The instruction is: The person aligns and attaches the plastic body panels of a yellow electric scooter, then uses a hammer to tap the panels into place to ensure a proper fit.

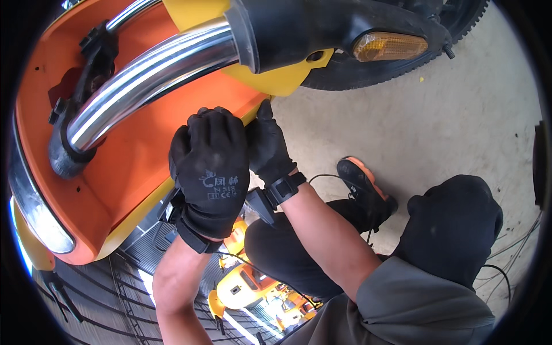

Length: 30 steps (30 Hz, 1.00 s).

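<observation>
My left hand [211, 164], in a black work glove, has its fingers curled at the yellow-edged rim of an orange body panel [144, 152]. Its fingertips, and whatever they hold, are hidden from view. Close beside it, partly overlapped, my right hand [268, 144] wears a matching glove. The right thumb points up along the panel's yellow edge, while the other fingers are out of sight. Above both hands runs a chrome fork tube [167, 72], fixed in a black clamp [69, 152] at the left and entering a black sleeve [282, 34].
An amber reflector lamp [391, 46] sits on the black fork part, beside a knobbly tyre [345, 77]. A chrome trim strip [40, 213] follows the panel's left rim. My shoe [365, 187] rests on the concrete floor [448, 121]. Other yellow vehicles [241, 287] stand below; thin cables [517, 247] lie at right.
</observation>
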### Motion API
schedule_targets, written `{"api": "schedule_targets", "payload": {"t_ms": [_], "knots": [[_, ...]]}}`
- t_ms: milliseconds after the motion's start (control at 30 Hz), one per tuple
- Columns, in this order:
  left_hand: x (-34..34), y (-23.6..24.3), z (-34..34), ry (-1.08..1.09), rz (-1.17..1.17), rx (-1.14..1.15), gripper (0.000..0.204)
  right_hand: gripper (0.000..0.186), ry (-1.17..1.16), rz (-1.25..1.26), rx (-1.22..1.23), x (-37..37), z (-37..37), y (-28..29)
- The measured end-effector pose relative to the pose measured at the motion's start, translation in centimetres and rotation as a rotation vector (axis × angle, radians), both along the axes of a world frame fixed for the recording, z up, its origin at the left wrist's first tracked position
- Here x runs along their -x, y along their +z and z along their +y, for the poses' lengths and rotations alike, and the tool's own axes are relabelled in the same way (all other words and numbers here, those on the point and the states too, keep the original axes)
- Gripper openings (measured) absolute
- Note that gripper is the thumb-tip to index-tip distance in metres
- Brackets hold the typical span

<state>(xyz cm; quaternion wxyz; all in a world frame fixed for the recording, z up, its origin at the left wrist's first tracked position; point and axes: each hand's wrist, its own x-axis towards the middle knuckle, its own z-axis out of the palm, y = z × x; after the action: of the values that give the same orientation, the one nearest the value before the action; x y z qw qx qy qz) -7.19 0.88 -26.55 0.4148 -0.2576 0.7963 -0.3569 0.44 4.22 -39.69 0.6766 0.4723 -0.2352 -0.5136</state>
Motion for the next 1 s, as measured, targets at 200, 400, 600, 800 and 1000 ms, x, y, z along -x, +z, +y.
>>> {"api": "schedule_targets", "payload": {"t_ms": [200,400,600,800,1000], "knots": [[0.1,0.1,0.1,0.038,0.003,-0.028,0.021,0.071,-0.026,-0.030,0.026,0.2,0.0,-0.3],[-0.1,0.2,0.0,0.050,0.090,-0.043,0.010,0.069,-0.033,0.044,0.072,0.6,-0.1,-0.3],[0.4,0.6,0.2,0.095,0.057,-0.040,0.019,0.068,0.044,-0.030,0.163,2.7,-0.1,-0.5],[0.2,0.3,0.4,0.068,0.103,-0.032,0.009,0.066,0.088,-0.003,0.152,2.5,0.0,-1.0],[0.2,-0.9,-0.2,0.044,0.113,-0.034,0.015,0.059,0.102,0.084,0.159,1.7,-0.1,-3.4]]}}
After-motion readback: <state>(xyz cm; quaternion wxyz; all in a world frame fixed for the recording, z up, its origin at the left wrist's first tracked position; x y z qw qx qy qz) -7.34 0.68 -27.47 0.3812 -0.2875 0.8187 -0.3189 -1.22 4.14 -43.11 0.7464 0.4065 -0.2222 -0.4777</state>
